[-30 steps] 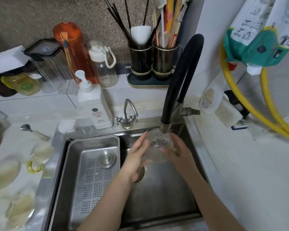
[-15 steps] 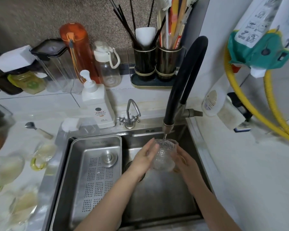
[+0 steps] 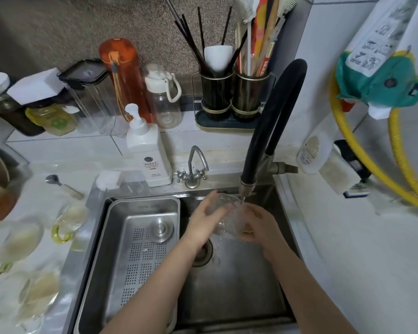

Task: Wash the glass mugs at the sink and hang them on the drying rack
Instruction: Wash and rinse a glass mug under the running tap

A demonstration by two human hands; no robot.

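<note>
While both hands, left hand [image 3: 206,220] and right hand [image 3: 258,225], grip one glass mug [image 3: 227,216] under the faucet [image 3: 246,186], several mugs [image 3: 69,224] (apparently unwashed) wait on the counter; hanging remains.

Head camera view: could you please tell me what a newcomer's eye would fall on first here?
First, the two hands, left hand and right hand, holding a glass mug under the black faucet over the sink. Next, the tall orange bottle at the back of the counter, and the yellow hose looping down the wall on the right.
</note>
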